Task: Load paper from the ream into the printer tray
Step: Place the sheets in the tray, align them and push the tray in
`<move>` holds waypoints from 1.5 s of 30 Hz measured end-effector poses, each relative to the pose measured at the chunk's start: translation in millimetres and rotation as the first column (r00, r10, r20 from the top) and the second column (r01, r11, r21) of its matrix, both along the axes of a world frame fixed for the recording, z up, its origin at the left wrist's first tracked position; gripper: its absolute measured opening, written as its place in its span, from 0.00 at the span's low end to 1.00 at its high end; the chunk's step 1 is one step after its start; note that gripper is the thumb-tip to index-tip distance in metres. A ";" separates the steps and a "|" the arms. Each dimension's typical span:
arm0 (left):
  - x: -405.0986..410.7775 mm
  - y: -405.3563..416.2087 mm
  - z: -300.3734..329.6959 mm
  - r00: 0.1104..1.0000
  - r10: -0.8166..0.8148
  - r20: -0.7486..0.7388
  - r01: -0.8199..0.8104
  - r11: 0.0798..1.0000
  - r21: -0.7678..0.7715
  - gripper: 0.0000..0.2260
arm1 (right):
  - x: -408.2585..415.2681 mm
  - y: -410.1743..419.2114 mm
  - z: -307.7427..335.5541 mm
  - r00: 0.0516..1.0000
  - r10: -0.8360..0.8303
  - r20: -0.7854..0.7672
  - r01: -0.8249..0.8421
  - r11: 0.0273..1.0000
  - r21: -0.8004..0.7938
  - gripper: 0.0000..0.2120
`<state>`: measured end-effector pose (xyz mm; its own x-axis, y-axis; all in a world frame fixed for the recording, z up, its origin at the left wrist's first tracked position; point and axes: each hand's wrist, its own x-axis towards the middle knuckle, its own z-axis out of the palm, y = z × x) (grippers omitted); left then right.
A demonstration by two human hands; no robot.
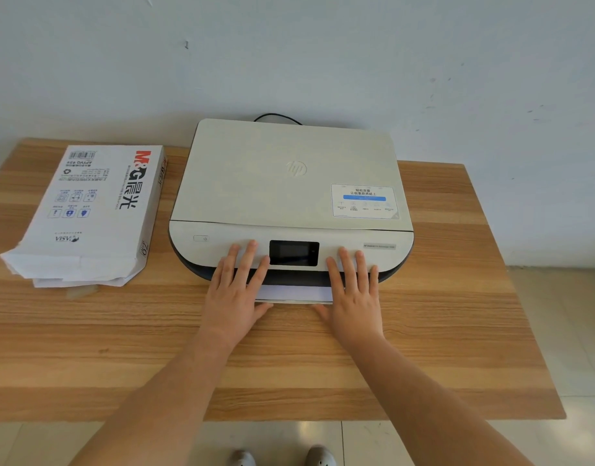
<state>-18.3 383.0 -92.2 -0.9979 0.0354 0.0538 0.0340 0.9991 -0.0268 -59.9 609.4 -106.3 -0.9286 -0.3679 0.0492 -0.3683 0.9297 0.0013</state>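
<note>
Hands lie flat and spread at the front of a cream-white flatbed printer (291,183) on a wood-grain desk (289,358). The left hand (237,290) has its fingers (247,255) stretched onto the printer's front panel, just left of the small dark display screen (293,252), with the thumb turned inward under the near edge of the white paper tray (294,294). The right hand (353,292) mirrors it on the other side of the screen, fingers splayed on the panel and thumb tucked toward the tray's near edge. Neither hand closes around anything; both are opened wide, palms down, and whether the palms press on the tray ends cannot be told.

Between the two hands the tray shows as a pale strip sticking out a little from the dark slot under the panel, with a white sheet surface visible on it. How much paper it holds cannot be told.

Well to the left of the left hand, apart from the printer, lies the white paper ream wrapper with red and black M&G lettering (91,210); its near end is torn open and crumpled, with white sheet edges showing.

Beyond the hands, a black cable (277,116) curves behind the printer against the pale wall (289,55). A white instruction sticker with a blue bar (363,200) sits on the lid, beyond the right hand.
</note>
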 end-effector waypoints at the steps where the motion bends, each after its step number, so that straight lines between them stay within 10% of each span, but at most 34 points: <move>1: -0.2 0.1 -0.2 1.000 0.002 0.000 -0.002 1.000 -0.004 0.41 | 0.0 -0.2 -0.2 1.000 -0.001 -0.004 0.001 1.000 -0.007 0.46; 45: -12.0 8.3 -22.4 0.990 0.053 -0.129 -0.045 0.997 0.062 0.33 | -7.1 -17.2 -28.3 0.976 -0.137 -0.168 0.109 0.980 -0.164 0.37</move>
